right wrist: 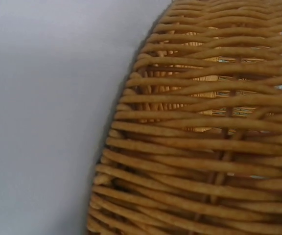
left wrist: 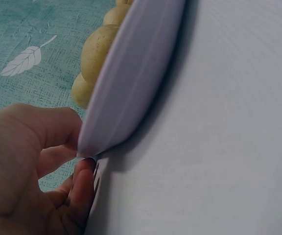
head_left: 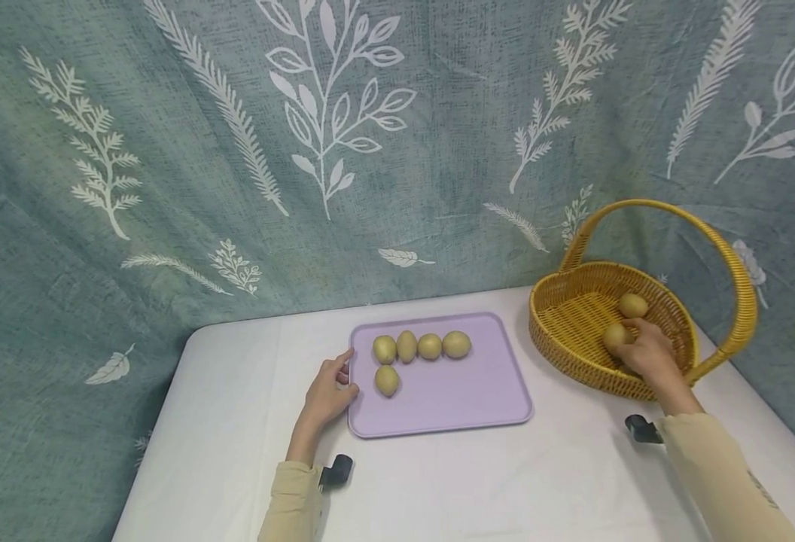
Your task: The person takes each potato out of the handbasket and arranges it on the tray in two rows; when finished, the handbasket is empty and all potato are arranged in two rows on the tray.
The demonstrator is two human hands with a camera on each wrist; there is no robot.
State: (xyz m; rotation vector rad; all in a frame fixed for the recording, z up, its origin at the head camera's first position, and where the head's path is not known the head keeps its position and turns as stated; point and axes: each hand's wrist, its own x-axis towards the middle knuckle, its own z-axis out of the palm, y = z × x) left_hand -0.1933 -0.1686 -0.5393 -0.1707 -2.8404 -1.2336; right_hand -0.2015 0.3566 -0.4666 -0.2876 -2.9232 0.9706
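My left hand [head_left: 330, 391] holds the left rim of the lilac tray [head_left: 452, 399], its thumb lapping over the edge. The left wrist view shows the left thumb [left wrist: 65, 127] partly behind the tray wall [left wrist: 136, 73], with the other fingers curled beside the corner. On the tray, several potatoes [head_left: 429, 346] form a row toward the back, and a single potato [head_left: 387, 381] lies in front of its left end. Inside the wicker basket [head_left: 560, 346], my right hand [head_left: 648, 350] grips a potato [head_left: 616, 336]; another potato [head_left: 633, 305] lies just behind. Woven basket wall hides the right hand in the right wrist view.
The basket's tall arched handle [head_left: 675, 209] rises over its opening, and the right forearm passes in front of the handle's near foot. A white table [head_left: 479, 482] carries tray and basket. Behind it hangs a green leaf-patterned curtain [head_left: 438, 188].
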